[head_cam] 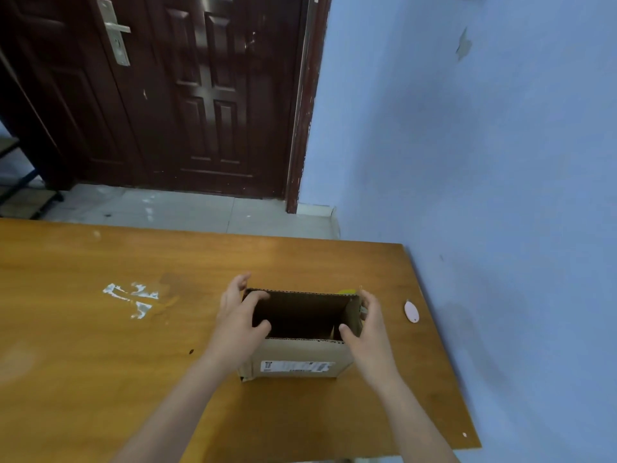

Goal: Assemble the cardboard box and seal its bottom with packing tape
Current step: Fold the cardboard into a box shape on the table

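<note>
standing near the right end of the wooden table (pixel 100 362), the cardboard box (pixel 300 357) is squared up, open end upward. left hand (pixel 238 320) and right hand (pixel 367 324) each clasp an end wall, thumbs inside. squeezing unevenly could rack it flat again. a small pink object (pixel 411 310) lies beside; no tape roll clearly shows, so sealing may stall.

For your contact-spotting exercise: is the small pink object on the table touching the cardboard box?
Apart. The head view shows the pink object lying on the table to the right of the cardboard box, with bare wood and the right hand between them.
</note>
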A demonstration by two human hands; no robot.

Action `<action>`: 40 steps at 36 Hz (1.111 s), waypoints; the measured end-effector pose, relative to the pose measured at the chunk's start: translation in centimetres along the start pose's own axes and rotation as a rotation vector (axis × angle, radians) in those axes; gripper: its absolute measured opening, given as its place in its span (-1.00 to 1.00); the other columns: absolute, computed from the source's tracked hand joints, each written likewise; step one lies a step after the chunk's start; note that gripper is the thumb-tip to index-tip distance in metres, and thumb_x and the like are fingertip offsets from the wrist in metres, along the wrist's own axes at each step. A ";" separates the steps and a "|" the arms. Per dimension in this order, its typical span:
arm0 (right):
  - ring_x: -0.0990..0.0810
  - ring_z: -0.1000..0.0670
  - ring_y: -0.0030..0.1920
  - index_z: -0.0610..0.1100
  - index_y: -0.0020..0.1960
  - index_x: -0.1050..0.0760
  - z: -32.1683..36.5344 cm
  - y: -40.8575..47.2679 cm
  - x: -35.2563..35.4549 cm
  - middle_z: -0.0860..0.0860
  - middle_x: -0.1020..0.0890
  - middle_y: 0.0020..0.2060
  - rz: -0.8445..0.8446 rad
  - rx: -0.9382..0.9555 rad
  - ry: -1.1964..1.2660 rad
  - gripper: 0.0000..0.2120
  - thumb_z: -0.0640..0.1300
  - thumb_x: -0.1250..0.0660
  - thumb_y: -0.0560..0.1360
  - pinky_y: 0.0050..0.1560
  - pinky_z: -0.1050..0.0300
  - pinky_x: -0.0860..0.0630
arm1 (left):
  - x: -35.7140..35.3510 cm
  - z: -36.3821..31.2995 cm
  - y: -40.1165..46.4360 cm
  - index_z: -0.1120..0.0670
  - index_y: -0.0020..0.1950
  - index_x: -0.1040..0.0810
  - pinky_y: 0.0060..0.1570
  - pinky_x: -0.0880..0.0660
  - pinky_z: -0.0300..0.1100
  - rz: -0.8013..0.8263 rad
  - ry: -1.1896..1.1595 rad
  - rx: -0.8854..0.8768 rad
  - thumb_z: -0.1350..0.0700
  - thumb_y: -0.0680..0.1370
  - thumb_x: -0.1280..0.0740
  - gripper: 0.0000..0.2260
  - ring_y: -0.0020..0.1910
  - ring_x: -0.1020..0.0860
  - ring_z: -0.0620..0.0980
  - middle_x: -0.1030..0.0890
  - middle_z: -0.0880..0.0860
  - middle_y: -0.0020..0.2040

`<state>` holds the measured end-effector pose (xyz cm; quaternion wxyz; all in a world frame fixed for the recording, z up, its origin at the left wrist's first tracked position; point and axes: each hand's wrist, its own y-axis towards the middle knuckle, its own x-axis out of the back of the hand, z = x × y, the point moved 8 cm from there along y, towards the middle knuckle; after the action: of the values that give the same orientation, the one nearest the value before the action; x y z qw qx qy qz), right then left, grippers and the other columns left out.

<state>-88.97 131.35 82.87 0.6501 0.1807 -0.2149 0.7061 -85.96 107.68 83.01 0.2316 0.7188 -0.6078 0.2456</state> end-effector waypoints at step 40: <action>0.12 0.11 0.52 0.06 0.55 0.03 -2.0 -2.3 -3.4 0.14 -0.02 0.53 0.376 -0.037 -0.315 -0.19 0.37 -0.15 0.44 0.44 0.03 -0.11 | -1.4 2.7 -1.7 -0.34 0.38 -0.21 0.40 -0.09 -0.08 0.305 -0.082 -0.013 -0.50 0.39 0.02 -0.40 0.45 -0.06 -0.20 -0.20 -0.21 0.46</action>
<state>-86.31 129.73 79.58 0.4691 0.2332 -0.3564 0.7736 -84.29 107.34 79.95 0.1714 0.6258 -0.7205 0.2445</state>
